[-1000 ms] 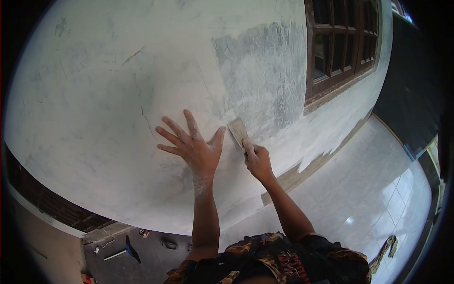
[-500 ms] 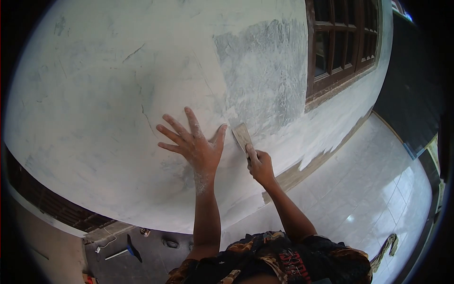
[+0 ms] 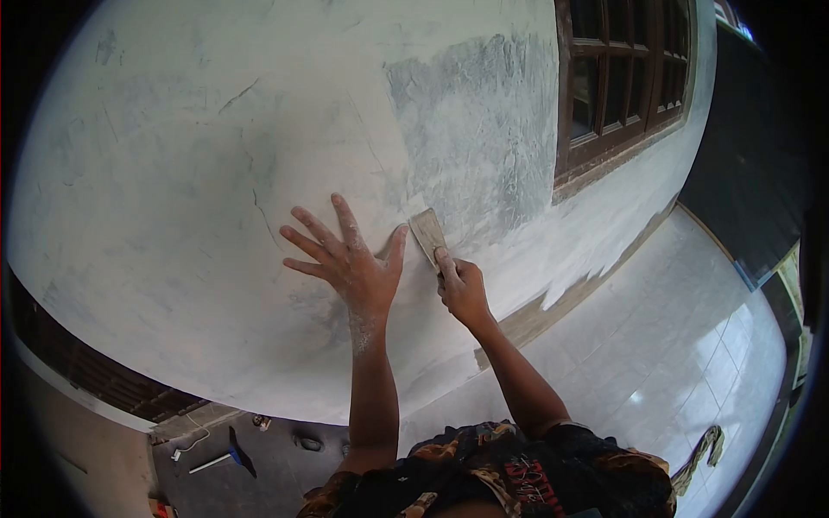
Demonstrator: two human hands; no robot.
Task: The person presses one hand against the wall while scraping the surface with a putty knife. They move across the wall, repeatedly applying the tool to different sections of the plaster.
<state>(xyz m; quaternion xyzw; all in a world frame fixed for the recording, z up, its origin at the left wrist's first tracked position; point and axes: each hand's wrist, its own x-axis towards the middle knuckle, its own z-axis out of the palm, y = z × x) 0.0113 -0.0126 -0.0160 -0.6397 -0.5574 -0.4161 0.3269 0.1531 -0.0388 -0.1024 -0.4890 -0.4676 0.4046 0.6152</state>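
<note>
My left hand (image 3: 358, 272) rests with fingers spread on the whitish plastered wall (image 3: 190, 190); white dust covers its fingers and wrist. Just to its right, my right hand (image 3: 464, 289) is wrapped round the handle of a flat scraper (image 3: 427, 233). The scraper's blade lies against the wall, close to my left thumb, at the lower left edge of a rougher grey patch (image 3: 484, 121). Thin cracks run down the wall to the upper left of my left hand.
A brown-framed window (image 3: 617, 78) is at the upper right. Shiny floor tiles (image 3: 656, 345) spread at the lower right, with a crumpled cloth (image 3: 698, 457) on them. At the lower left, a blue-and-white long-handled tool (image 3: 216, 462) lies on the dark floor near a white cable (image 3: 194, 439).
My right hand and the scraper have moved up and to the left, nearer to my left thumb. My left hand remains spread on the wall. The view has shifted slightly.
</note>
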